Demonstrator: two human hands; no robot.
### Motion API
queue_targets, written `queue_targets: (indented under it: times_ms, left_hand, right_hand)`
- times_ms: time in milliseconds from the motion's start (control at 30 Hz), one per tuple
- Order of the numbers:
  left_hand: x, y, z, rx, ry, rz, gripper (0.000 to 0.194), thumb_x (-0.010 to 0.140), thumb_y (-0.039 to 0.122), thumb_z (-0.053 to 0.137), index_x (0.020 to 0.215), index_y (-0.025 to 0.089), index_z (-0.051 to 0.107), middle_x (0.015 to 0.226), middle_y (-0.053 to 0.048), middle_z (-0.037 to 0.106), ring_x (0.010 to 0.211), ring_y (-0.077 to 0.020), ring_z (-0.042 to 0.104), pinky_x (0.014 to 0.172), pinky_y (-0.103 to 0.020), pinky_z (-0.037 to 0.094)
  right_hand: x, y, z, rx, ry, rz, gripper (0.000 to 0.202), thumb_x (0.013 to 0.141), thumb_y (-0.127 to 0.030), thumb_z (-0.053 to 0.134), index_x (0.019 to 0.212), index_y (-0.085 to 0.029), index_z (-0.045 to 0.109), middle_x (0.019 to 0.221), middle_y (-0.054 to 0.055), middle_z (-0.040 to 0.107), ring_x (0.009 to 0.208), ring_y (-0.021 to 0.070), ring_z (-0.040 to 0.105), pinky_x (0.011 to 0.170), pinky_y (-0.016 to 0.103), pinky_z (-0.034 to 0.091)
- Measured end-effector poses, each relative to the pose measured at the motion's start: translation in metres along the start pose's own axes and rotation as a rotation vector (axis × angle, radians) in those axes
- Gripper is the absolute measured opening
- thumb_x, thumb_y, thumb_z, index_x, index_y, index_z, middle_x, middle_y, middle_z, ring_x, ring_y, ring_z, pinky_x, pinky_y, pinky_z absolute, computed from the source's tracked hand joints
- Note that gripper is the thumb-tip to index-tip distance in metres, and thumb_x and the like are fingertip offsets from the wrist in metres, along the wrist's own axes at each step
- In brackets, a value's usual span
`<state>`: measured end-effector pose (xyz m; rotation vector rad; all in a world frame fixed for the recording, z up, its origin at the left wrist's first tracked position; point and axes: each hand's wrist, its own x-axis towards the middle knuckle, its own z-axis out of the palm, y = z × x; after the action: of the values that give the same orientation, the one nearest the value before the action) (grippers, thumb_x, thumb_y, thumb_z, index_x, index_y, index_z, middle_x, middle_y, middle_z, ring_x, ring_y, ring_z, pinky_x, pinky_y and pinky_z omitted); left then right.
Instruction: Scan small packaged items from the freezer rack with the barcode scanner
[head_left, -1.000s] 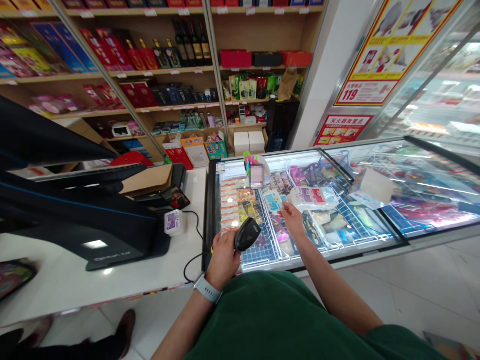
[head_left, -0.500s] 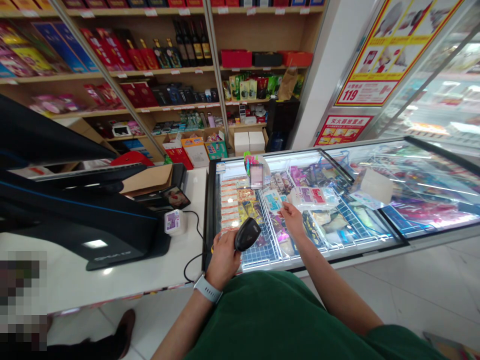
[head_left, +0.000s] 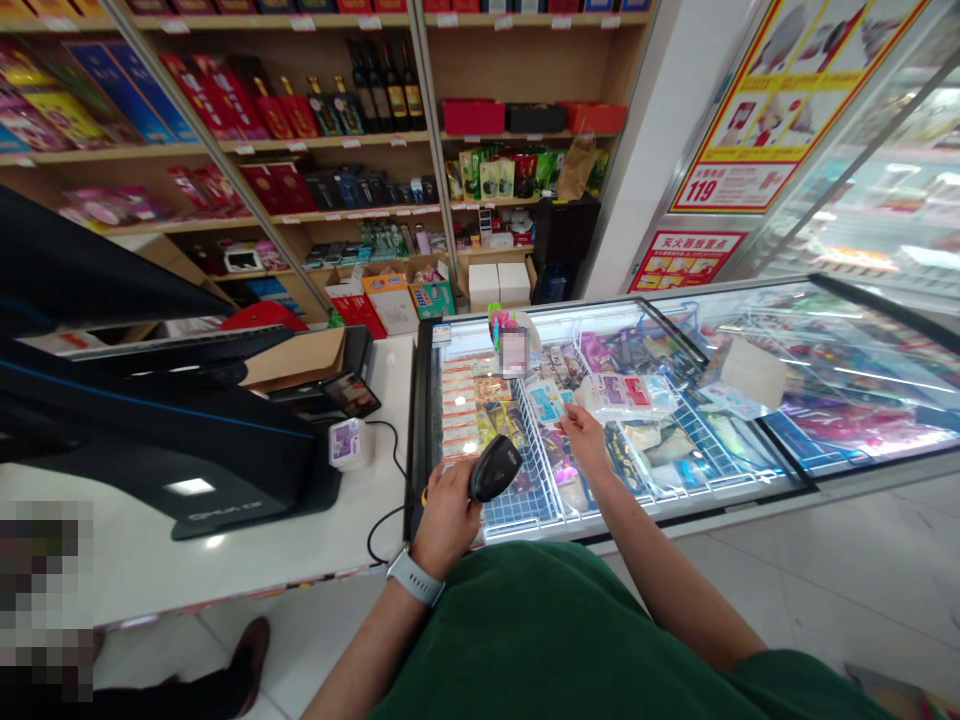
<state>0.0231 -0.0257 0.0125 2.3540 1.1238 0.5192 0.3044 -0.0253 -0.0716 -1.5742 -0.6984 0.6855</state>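
My left hand [head_left: 448,510] is wrapped round the handle of a black barcode scanner [head_left: 496,469], held over the left end of a glass-topped freezer [head_left: 424,400]. My right hand [head_left: 585,440] pinches the edge of a small pack with a blue label [head_left: 546,402] above the freezer glass. Just right of that pack lies a clear multipack with purple and red labels [head_left: 628,393]. A white tub with a purple label [head_left: 349,443] stands on the counter [head_left: 300,570], left of the scanner's black cable.
A black checkout terminal [head_left: 157,440] stands at the left. An open cardboard box [head_left: 300,362] sits behind it. Shelves of goods [head_left: 337,145] line the back. A white carton [head_left: 746,375] lies on the freezer's right part. A person's shoe [head_left: 253,660] shows at lower left.
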Motion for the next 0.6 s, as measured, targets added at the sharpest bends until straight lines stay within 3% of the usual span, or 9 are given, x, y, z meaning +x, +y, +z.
queue_targets:
  times_ms: [600]
  left_hand:
    - [0.0031, -0.0005, -0.0018, -0.021, 0.007, -0.007, 0.048, 0.073, 0.005, 0.049, 0.119, 0.019, 0.052, 0.118, -0.008, 0.063, 0.114, -0.0265, 0.054, 0.103, -0.046, 0.035]
  right_hand:
    - [0.0022, 0.0027, -0.0002, 0.007, 0.0, -0.006, 0.049, 0.074, -0.04, 0.061, 0.116, -0.014, 0.061, 0.095, 0.009, 0.072, 0.075, 0.0203, 0.069, 0.072, 0.036, 0.057]
